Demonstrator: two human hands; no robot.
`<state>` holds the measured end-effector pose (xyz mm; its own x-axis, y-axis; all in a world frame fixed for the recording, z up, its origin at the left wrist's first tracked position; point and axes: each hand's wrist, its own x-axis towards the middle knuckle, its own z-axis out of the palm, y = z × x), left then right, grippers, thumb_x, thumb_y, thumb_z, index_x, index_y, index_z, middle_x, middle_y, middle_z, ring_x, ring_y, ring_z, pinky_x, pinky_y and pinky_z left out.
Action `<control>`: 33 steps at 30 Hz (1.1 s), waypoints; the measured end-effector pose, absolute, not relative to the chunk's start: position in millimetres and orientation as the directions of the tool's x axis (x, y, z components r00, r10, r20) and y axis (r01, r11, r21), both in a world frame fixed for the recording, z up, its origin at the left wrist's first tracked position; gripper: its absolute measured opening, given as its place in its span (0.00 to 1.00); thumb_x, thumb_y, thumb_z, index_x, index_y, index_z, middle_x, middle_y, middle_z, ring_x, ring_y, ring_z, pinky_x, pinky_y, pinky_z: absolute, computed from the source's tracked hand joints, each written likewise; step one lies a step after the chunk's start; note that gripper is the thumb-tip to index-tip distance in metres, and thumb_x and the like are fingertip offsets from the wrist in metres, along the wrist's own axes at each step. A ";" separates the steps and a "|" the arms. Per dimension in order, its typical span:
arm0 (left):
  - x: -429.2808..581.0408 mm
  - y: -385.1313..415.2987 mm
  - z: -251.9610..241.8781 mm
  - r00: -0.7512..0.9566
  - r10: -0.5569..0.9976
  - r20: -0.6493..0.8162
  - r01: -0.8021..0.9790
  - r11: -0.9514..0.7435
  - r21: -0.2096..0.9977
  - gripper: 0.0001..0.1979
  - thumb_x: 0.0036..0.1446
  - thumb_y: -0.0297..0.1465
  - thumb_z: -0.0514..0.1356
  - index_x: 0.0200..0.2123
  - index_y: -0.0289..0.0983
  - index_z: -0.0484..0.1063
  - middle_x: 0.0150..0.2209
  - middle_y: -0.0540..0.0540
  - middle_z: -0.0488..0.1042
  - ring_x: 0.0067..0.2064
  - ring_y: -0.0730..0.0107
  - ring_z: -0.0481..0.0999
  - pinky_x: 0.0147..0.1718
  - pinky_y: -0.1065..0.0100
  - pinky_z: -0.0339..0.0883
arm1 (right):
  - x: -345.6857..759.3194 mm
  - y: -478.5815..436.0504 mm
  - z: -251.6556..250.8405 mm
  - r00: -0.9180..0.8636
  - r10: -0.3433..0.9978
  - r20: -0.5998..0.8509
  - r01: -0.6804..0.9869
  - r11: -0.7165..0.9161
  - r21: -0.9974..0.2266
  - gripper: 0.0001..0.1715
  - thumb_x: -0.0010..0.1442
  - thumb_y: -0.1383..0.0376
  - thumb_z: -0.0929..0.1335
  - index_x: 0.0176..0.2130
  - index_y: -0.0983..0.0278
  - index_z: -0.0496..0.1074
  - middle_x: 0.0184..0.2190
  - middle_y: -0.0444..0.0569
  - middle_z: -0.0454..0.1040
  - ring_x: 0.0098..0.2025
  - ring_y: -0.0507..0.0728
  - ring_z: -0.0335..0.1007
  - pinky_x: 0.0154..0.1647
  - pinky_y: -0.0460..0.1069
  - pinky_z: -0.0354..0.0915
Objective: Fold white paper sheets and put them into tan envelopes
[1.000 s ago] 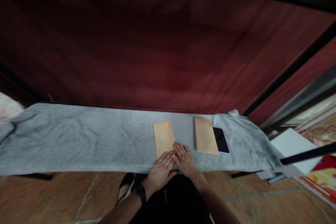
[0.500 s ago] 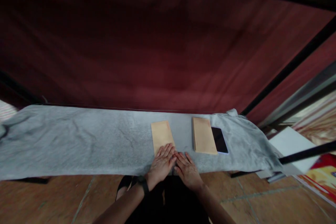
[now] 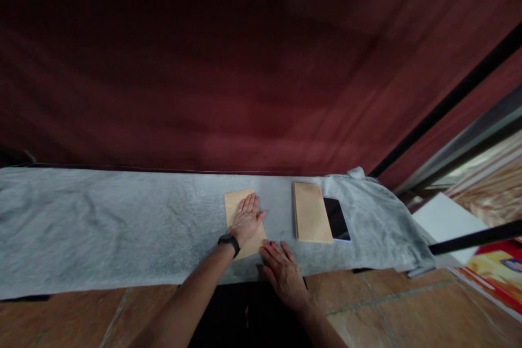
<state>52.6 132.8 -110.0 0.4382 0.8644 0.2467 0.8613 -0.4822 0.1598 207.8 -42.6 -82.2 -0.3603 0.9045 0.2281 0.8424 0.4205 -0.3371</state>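
A tan paper envelope (image 3: 256, 240) lies flat on the grey cloth (image 3: 134, 223). My left hand (image 3: 246, 218), with a dark band on its wrist, rests palm down on the envelope's upper part, fingers stretched out. At the envelope's lower right corner are the fingertips of my right hand (image 3: 282, 272); that hand is flat with its fingers a little apart. To the right sits a stack of similar tan envelopes (image 3: 313, 213), partly covering a dark-screened phone (image 3: 337, 219).
The cloth covers a long narrow surface with a dark red curtain (image 3: 244, 92) behind it. A black metal bar (image 3: 448, 103) slants up at the right. White board (image 3: 446, 220) and a red and yellow package (image 3: 501, 269) stand beyond the right end, above tiled floor (image 3: 367, 304).
My left hand has slid up the envelope, away from my right hand. My right hand stays near the lower corner. The view has shifted slightly.
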 end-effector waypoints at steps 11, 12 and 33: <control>38.8 103.6 -108.9 0.518 0.805 0.288 0.813 -0.568 0.127 0.31 0.69 0.42 0.44 0.70 0.34 0.50 0.69 0.39 0.55 0.71 0.58 0.50 0.68 0.51 0.43 | 207.2 -43.9 -81.6 -0.360 0.900 0.246 0.842 0.427 -0.330 0.26 0.71 0.61 0.60 0.66 0.56 0.60 0.66 0.47 0.62 0.67 0.58 0.58 0.70 0.61 0.51; 36.3 96.9 -109.5 0.531 0.796 0.290 0.804 -0.582 0.124 0.31 0.68 0.42 0.44 0.70 0.35 0.50 0.70 0.39 0.55 0.71 0.58 0.49 0.68 0.51 0.43 | 207.4 -43.7 -82.5 -0.363 0.900 0.244 0.842 0.428 -0.328 0.26 0.71 0.61 0.61 0.66 0.56 0.60 0.66 0.47 0.62 0.67 0.58 0.58 0.70 0.61 0.51; 6.2 7.2 -98.6 0.636 0.723 0.270 0.725 -0.680 0.111 0.29 0.69 0.45 0.46 0.69 0.43 0.53 0.70 0.44 0.54 0.70 0.60 0.52 0.67 0.52 0.45 | 207.4 -42.7 -91.2 -0.358 0.892 0.276 0.854 0.432 -0.289 0.27 0.71 0.57 0.61 0.66 0.56 0.59 0.65 0.49 0.63 0.67 0.58 0.58 0.69 0.62 0.50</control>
<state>6.2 7.2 -98.6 0.6362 0.7229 0.2696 0.7251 -0.6796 0.1111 207.4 -42.7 -91.2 -0.3584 0.8919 0.2759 0.8542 0.4325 -0.2886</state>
